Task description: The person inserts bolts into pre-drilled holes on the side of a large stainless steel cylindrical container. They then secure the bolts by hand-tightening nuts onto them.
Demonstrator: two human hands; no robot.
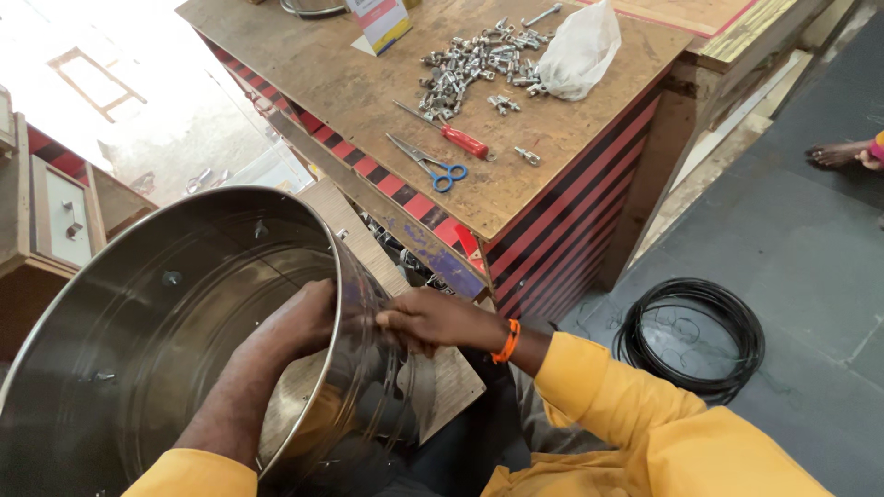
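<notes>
Steel drum (175, 340) tilted on its side below the table's front edge. Left hand (299, 317) inside against the wall, right hand (433, 317) pinching something small outside, opposite. Risk: thin rim cuts wrist; drum rolls; fastener drops inside.

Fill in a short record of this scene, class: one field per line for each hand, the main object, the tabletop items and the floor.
Left hand: inside the steel drum, pressed against its wall near the rim
Right hand: outside the drum wall, fingers pinched at the same spot; what they pinch cannot be seen
Drum: large, shiny, tilted on its side, small fasteners through its wall
Table: red-handled screwdriver, blue-handled scissors, pile of bolts, white plastic bag
Floor: coil of black wire
</notes>
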